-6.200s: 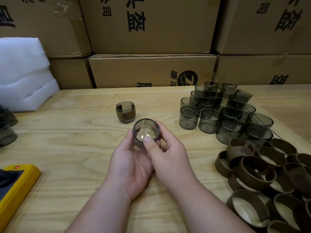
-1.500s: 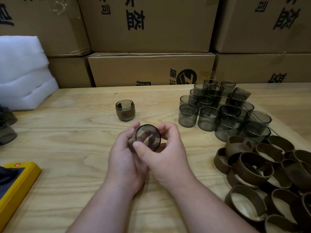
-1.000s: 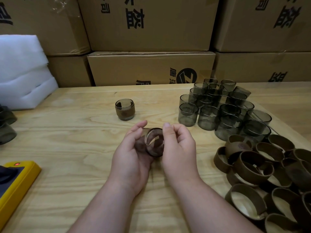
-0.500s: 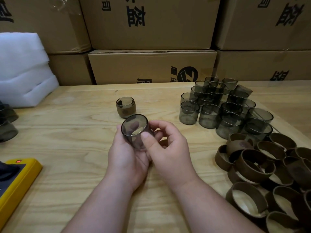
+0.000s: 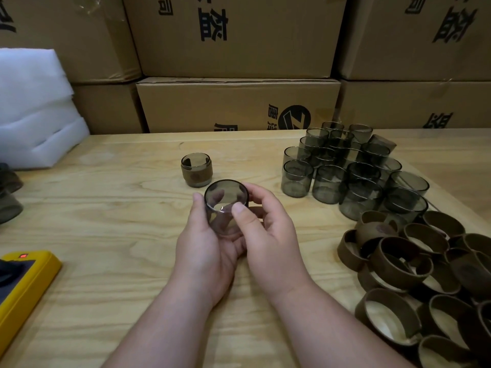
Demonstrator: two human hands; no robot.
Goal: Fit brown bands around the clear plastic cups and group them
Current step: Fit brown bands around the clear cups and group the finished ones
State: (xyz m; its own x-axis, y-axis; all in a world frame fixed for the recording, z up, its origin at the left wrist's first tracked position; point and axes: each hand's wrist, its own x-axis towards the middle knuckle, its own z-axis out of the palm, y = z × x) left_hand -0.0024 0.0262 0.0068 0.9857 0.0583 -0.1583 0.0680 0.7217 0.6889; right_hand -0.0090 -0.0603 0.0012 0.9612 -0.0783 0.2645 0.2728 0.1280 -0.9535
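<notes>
A clear smoky plastic cup [image 5: 224,199] is held over the table's middle, its round end turned toward me. My left hand [image 5: 204,248] cradles it from below and the left. My right hand [image 5: 265,235] grips it from the right, thumb on its near wall. Whether a brown band sits on this cup is hidden by my fingers. One banded cup [image 5: 196,170] stands upright just behind my hands. Several bare cups [image 5: 345,166] cluster at the right. A heap of brown bands [image 5: 414,266] lies at the near right.
Cardboard boxes [image 5: 236,102] wall off the back edge of the wooden table [image 5: 106,224]. White foam [image 5: 34,107] sits at the back left. A yellow device [image 5: 24,282] lies at the near left, and dark cups [image 5: 8,197] poke in at the left edge.
Over the last second and a half my hands turned the cup round between them and lifted it slightly away from me, toward the banded cup. The rest of the table is unchanged.
</notes>
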